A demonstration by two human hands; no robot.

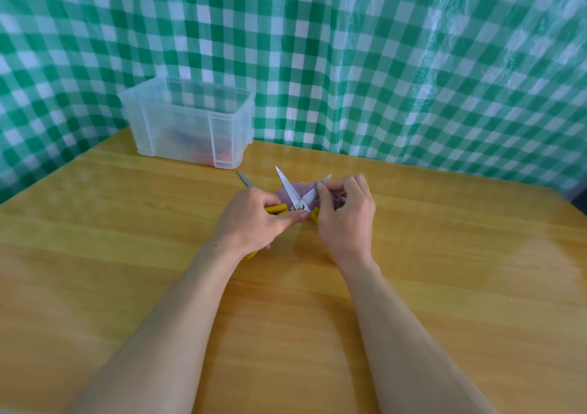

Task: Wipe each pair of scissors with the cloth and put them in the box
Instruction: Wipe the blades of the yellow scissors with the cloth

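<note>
My left hand (254,219) grips the yellow handles of a pair of scissors (290,191) whose blades are spread open, tips pointing away from me. My right hand (344,213) pinches the purple cloth (301,188) against the right blade. The cloth bunches behind the blades. A clear plastic box (190,121) stands at the back left of the table; red and dark shapes show blurred through its wall. The tip of another blade (245,180) pokes out beyond my left hand; the remainder is hidden.
The wooden table (127,238) has a left edge running diagonally and a cut corner at the right. A green and white checked plastic sheet (413,64) hangs behind the table.
</note>
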